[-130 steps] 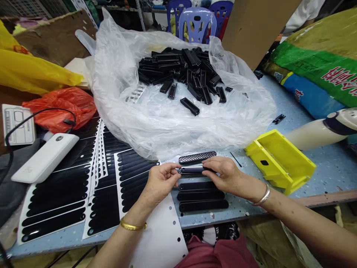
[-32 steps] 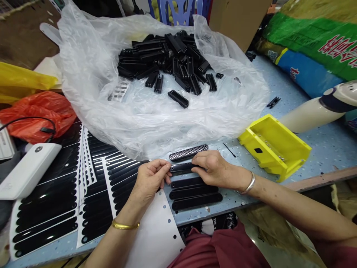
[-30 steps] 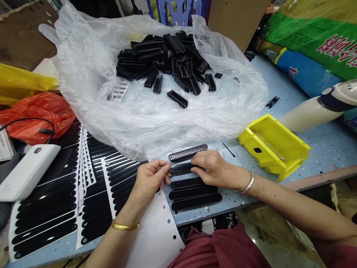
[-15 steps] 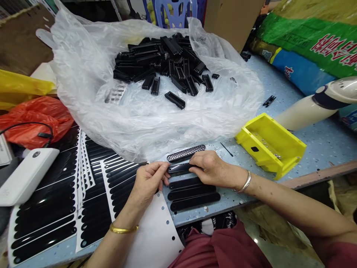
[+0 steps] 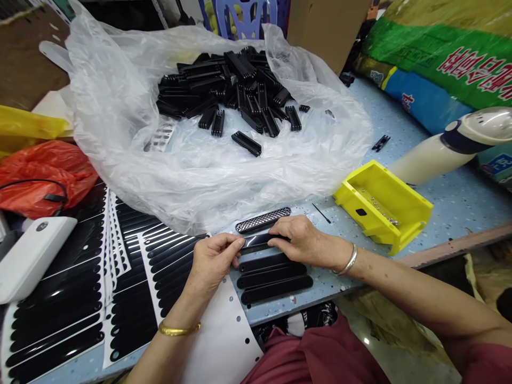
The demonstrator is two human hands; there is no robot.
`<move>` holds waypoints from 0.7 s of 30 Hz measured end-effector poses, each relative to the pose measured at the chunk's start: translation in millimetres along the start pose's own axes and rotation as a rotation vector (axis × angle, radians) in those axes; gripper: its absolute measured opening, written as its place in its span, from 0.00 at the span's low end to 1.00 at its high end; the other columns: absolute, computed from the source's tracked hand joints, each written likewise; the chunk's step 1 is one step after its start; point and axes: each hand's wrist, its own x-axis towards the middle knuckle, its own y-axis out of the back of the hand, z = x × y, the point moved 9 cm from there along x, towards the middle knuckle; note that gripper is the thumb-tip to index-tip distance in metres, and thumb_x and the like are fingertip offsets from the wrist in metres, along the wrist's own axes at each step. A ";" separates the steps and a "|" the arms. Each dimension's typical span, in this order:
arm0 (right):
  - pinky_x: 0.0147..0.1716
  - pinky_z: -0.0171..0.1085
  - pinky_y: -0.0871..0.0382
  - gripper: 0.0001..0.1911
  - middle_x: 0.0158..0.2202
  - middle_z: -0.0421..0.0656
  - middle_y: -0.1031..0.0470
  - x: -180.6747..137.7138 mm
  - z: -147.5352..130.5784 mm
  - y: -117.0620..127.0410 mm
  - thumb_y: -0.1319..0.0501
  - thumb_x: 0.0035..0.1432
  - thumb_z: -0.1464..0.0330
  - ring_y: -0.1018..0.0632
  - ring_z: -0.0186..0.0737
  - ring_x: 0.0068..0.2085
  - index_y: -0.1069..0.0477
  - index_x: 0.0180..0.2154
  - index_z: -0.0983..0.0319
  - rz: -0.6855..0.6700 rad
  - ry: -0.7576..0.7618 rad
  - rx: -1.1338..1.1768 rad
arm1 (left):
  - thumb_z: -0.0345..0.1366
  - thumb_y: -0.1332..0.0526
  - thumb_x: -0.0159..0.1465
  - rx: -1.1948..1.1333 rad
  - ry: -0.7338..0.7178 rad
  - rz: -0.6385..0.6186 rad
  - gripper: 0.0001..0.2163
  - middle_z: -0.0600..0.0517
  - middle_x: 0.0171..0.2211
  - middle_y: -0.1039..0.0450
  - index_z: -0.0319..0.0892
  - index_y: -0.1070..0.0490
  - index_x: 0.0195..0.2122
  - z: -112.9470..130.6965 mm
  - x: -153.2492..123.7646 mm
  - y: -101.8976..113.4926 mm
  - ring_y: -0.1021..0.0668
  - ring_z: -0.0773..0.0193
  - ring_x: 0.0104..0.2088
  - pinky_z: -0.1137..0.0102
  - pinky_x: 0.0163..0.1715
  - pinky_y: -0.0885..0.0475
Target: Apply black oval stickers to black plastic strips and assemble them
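Observation:
Between my two hands lies a glossy black sticker strip (image 5: 256, 241), nearly level and catching the light. My left hand (image 5: 213, 262) pinches its left end between thumb and fingers. At the other end, my right hand (image 5: 306, 244) is closed with its fingertips on the strip and covers that end. Whether a black bar lies under the strip, I cannot tell. Just beyond it rests a bar with a silvery lattice face (image 5: 263, 220). Several long black bars with rounded ends (image 5: 276, 289) lie side by side nearer to me.
Sheets of black stickers (image 5: 52, 304) cover the left side, by a white device (image 5: 38, 258). A clear plastic bag (image 5: 224, 184) holds piled black parts (image 5: 224, 80). To the right are a yellow bin (image 5: 412, 213) with small metal pieces, a thin black tool (image 5: 321, 213) and a bottle (image 5: 424, 160).
The view has shifted slightly, so the scene sits a little further left. My left fingertips have moved further onto the strip's left end, covering its tip. My right hand stays at the right end.

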 end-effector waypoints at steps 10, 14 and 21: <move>0.34 0.35 0.32 0.03 0.31 0.46 0.20 3.1 2.3 -2.4 0.33 0.57 0.72 0.22 0.39 0.32 0.22 0.33 0.66 -0.044 0.011 -0.014 | 0.45 0.35 0.56 0.079 -0.039 0.009 0.13 0.56 0.15 0.30 0.39 0.22 0.28 -1.4 -0.4 0.7 0.35 0.73 0.11 0.78 0.10 0.43; 0.34 0.35 0.33 0.03 0.30 0.47 0.21 3.2 1.1 -4.0 0.34 0.57 0.73 0.23 0.40 0.32 0.22 0.31 0.67 -0.051 0.013 -0.030 | 0.43 0.30 0.51 0.124 -0.126 0.017 0.12 0.59 0.15 0.36 0.40 0.22 0.28 4.4 -0.4 -2.3 0.35 0.73 0.15 0.77 0.14 0.42; 0.34 0.35 0.33 0.02 0.29 0.46 0.21 3.5 -0.9 -1.9 0.34 0.56 0.74 0.23 0.39 0.32 0.22 0.32 0.67 -0.057 0.016 -0.028 | 0.43 0.29 0.49 0.156 -0.110 0.050 0.12 0.59 0.13 0.38 0.40 0.25 0.22 5.7 4.8 -6.1 0.37 0.73 0.14 0.77 0.14 0.44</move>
